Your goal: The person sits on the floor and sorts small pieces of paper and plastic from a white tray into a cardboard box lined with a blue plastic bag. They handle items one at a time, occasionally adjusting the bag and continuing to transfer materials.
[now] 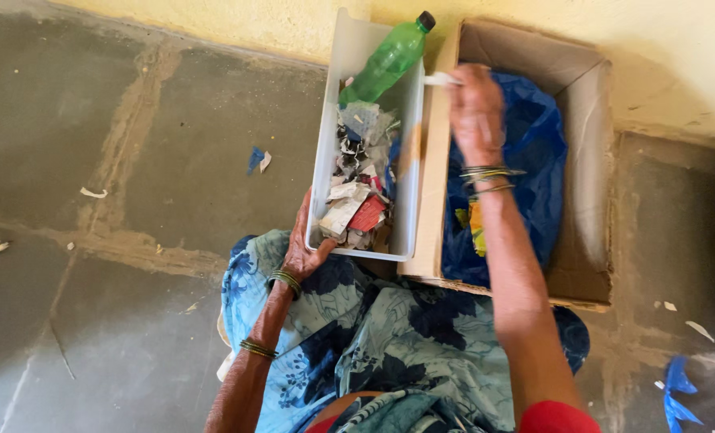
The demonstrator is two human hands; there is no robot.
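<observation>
Sitting on the grey floor [93,321] in a blue flowered cloth [397,337], the person works over two containers. Nearest, the left hand [303,244] clasps the near corner of a white plastic bin [329,144] filled with torn paper scraps [356,196]. Just beside it stands a cardboard box [586,120] lined with a blue plastic bag [534,152]. Farther off, the right hand [476,112] hangs above that box, fingers pinched on a small white piece [441,79]. A green plastic bottle [385,62] leans at the bin's far end, against the yellow wall [678,48].
</observation>
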